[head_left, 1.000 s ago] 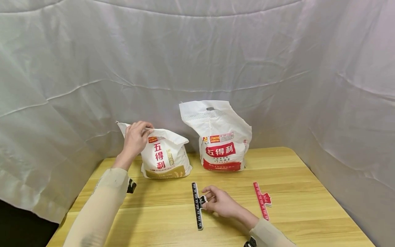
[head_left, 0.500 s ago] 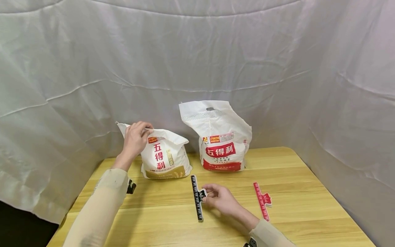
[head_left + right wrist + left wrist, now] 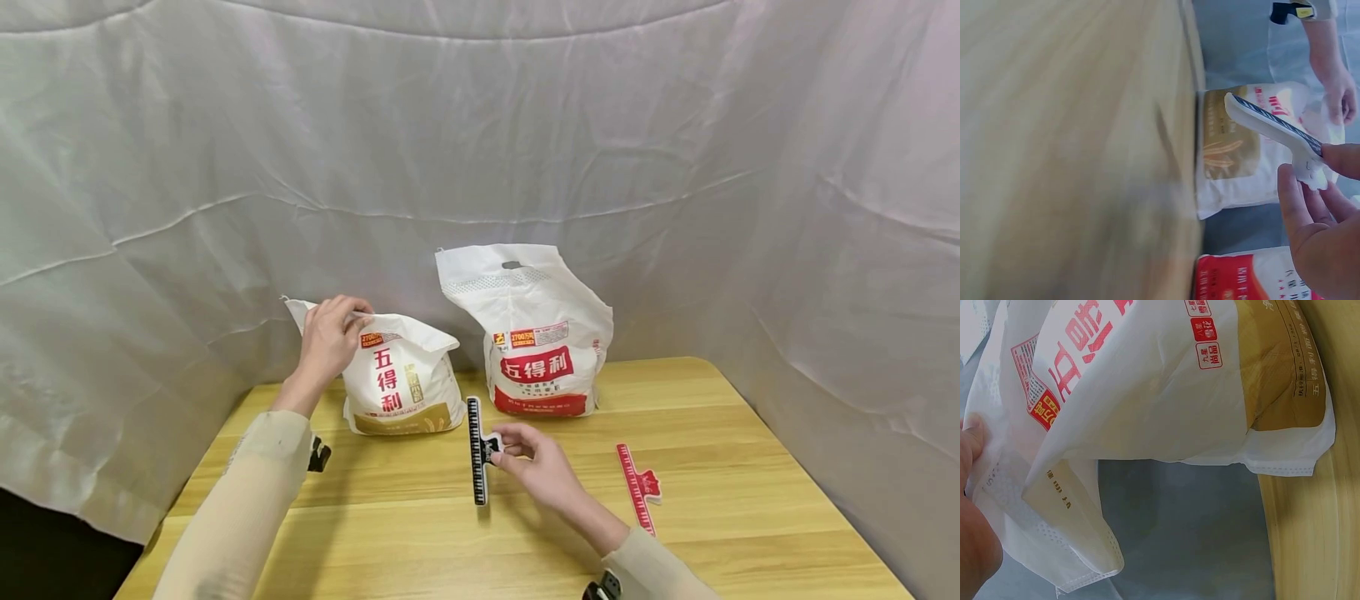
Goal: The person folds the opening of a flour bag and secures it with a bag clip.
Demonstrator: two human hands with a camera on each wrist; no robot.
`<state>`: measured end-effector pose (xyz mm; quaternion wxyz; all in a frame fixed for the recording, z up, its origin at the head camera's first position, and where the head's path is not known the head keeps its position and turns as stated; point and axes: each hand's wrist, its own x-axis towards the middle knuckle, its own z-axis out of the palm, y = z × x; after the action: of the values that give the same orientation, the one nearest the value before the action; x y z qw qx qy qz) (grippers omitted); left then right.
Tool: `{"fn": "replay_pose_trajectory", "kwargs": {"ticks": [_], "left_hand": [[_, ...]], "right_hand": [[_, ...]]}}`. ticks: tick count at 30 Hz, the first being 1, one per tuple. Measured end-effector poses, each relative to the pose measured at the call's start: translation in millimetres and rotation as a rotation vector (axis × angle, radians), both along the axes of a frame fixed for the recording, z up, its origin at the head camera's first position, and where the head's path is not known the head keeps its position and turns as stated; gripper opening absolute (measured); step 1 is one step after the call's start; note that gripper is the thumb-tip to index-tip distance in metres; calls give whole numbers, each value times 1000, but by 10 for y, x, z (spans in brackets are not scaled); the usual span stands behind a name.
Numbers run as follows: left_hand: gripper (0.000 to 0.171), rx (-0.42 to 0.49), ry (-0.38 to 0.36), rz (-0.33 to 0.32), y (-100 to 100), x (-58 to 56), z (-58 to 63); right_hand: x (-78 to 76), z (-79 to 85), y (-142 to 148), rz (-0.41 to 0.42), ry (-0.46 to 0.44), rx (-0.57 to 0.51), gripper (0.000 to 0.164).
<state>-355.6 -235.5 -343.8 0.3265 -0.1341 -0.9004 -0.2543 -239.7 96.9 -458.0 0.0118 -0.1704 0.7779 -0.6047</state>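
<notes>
A white flour bag point(image 3: 431, 367) with red lettering and a gold base stands at the left of the table. Its folded top edge is gripped by my left hand point(image 3: 332, 333); the left wrist view shows the thumb pressing the white bag material point(image 3: 1007, 450). My right hand point(image 3: 546, 473) pinches the tab of a long black clip point(image 3: 477, 454) with a piano-key pattern. In the right wrist view the clip point(image 3: 1266, 125) hangs above the wood, its jaws looking closed. A second flour bag point(image 3: 551, 300), with red print, stands upright beyond the right hand.
A similar red clip point(image 3: 637, 492) lies on the wooden table point(image 3: 720, 467) to the right of my right hand. Grey cloth point(image 3: 480, 133) hangs behind and along both sides.
My right hand has lifted the black clip off the table and carried it forward, toward the bags. The left hand and both flour bags have stayed where they were.
</notes>
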Motion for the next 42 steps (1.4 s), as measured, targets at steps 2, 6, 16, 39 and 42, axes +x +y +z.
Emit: {"fn": "replay_pose_trajectory", "kwargs": {"ticks": [2, 6, 16, 39, 42], "left_hand": [[10, 0, -5, 0, -1, 3, -3], [10, -4, -5, 0, -5, 5, -10], [10, -9, 9, -9, 1, 7, -7], [9, -26, 1, -8, -23, -4, -29], [9, -25, 1, -9, -22, -10, -28]], "right_hand": [[38, 128, -28, -14, 14, -17, 38], [116, 410, -77, -24, 19, -48, 35], [61, 673, -111, -52, 58, -67, 38], [-341, 711, -176, -92, 180, -123, 36], [-374, 734, -194, -86, 188, -129, 36]]}}
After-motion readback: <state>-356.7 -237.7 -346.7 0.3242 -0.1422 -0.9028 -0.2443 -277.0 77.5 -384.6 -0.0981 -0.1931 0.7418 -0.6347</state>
